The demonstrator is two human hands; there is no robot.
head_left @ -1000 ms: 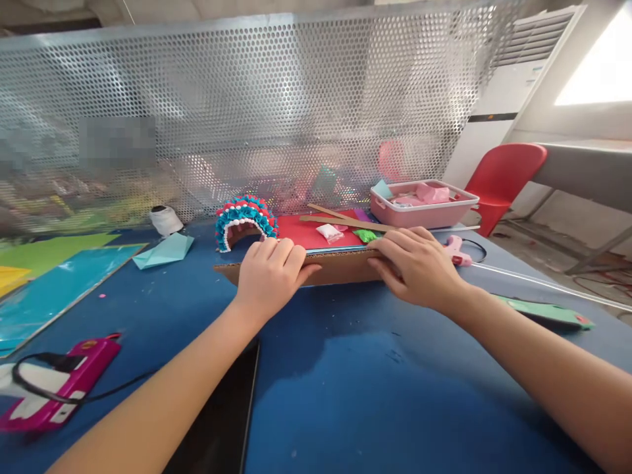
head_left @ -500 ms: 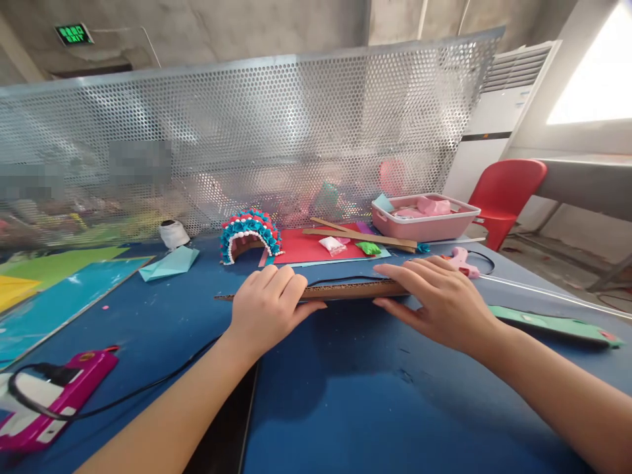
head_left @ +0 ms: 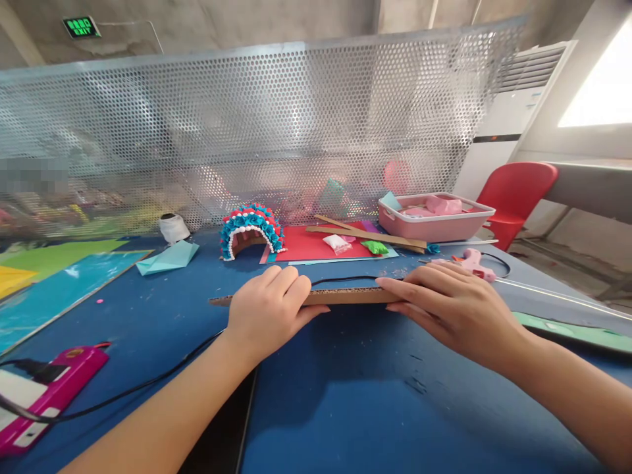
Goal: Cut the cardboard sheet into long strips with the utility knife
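Brown cardboard [head_left: 348, 297], pinched — left hand [head_left: 266, 309], right hand [head_left: 459, 313]

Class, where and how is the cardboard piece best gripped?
Probably toward both ends of its near edge, coming from the near side: the cardboard piece looks long, thin and nearly edge-on, so fingers fit over it and thumbs beneath.

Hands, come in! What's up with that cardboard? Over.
Left hand and right hand: both gripping. Cardboard: nearly edge-on, left end poking past the left hand. Black cord: just beyond it, contact unclear.
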